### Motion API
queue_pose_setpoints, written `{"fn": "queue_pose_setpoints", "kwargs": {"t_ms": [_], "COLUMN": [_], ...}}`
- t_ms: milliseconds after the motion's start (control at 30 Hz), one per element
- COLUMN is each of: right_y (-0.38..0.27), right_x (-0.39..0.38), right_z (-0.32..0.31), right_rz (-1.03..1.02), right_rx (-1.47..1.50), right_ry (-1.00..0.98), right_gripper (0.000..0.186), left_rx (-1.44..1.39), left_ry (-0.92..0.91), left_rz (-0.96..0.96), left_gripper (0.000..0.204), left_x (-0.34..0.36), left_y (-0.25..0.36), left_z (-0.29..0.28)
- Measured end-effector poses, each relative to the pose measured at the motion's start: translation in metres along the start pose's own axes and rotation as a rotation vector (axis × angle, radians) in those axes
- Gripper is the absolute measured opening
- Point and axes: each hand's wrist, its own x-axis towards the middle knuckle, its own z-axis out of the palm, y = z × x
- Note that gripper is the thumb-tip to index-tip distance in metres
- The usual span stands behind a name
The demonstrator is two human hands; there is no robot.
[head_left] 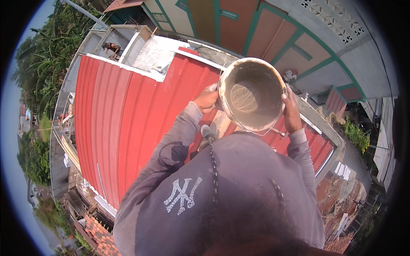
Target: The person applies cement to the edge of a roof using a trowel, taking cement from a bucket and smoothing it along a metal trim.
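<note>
Between both hands I hold a bucket (270, 91) over the red metal roof, its open mouth facing up toward me. Grey, dried-looking residue coats its inner wall, and a round, lighter patch shows at the bottom. My left hand (206, 99) grips the left side near the rim, fingers partly hidden behind it. On the opposite side my right hand (291, 110) presses against the wall, with the thumb at the rim. A thin wire handle hangs around the bucket. Below it, a wooden plank (220, 123) lies on the roof, partly hidden.
Ribbed red roofing (145, 102) spreads around me, with white edging at its borders. My shoe (207, 132) stands beside the plank. A small tool (280, 133) with a metal end lies right of it. Far left, another person (112, 49) bends beside a concrete wall (132, 47).
</note>
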Motion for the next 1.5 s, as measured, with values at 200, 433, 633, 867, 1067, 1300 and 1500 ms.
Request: {"fn": "queue_pose_setpoints", "kwargs": {"t_ms": [200,433,633,867,1067,1300,1500], "right_y": [0.009,0.01,0.01,0.07,0.279,0.399,0.375], "right_x": [0.023,0.015,-0.004,-0.07,-0.174,-0.384,-0.471], "right_z": [-0.061,-0.095,-0.13,-0.169,-0.15,-0.067,0.019], "right_rz": [-0.057,-0.013,-0.03,0.408,0.697,1.432,1.621], "right_rx": [-0.018,-0.111,-0.074,0.333,0.431,0.054,0.199], "right_ry": [0.163,0.293,0.251,0.142,0.658,1.025,1.006], "right_gripper": [0.078,0.071,0.061,0.065,0.045,0.037,0.038], "left_rx": [0.17,-0.089,-0.047,0.172,0.329,0.899,0.88], "left_ry": [-0.196,-0.397,-0.244,-0.288,-0.121,0.26,0.364], "left_rz": [0.125,0.255,0.246,-0.066,-0.346,-0.852,-1.062], "left_gripper": [0.075,0.08,0.067,0.071,0.091,0.093,0.091], "left_x": [0.024,0.041,0.077,0.124,0.13,-0.01,-0.094], "left_y": [0.063,0.071,0.046,0.014,-0.089,-0.18,-0.179], "left_z": [0.06,0.109,0.136,0.152,0.1,-0.115,-0.155]}}
